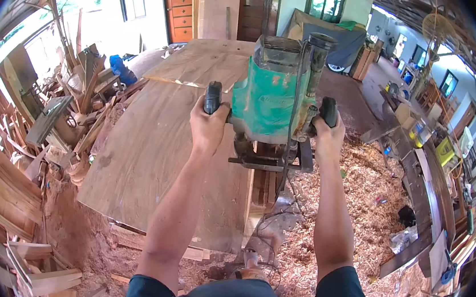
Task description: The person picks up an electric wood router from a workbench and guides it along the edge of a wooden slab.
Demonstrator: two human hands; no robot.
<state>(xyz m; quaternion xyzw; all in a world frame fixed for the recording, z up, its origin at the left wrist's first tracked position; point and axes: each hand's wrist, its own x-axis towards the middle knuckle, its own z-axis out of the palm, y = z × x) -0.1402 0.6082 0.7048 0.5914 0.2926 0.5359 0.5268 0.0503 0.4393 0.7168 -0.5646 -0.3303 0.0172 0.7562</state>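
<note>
A green plunge router [270, 96] is held up in front of me between both hands, near the right edge of a plywood-topped table [152, 145]. My left hand [208, 123] is wrapped round its black left handle [213, 96]. Round the black right handle [329, 112] my right hand [328, 137] is closed. The router's dark metal base [276, 162] faces down. A dark cord [295, 91] hangs along the router's right side and down toward the floor. Whether the base touches the table edge, I cannot tell.
Wood shavings [336, 219] cover the floor at my right. Scrap lumber [83, 89] is heaped on the left, with cut pieces [50, 281] nearer me. A long dark plank bench [419, 188] holding tools and containers runs along the right. A covered vehicle [325, 43] stands at the back.
</note>
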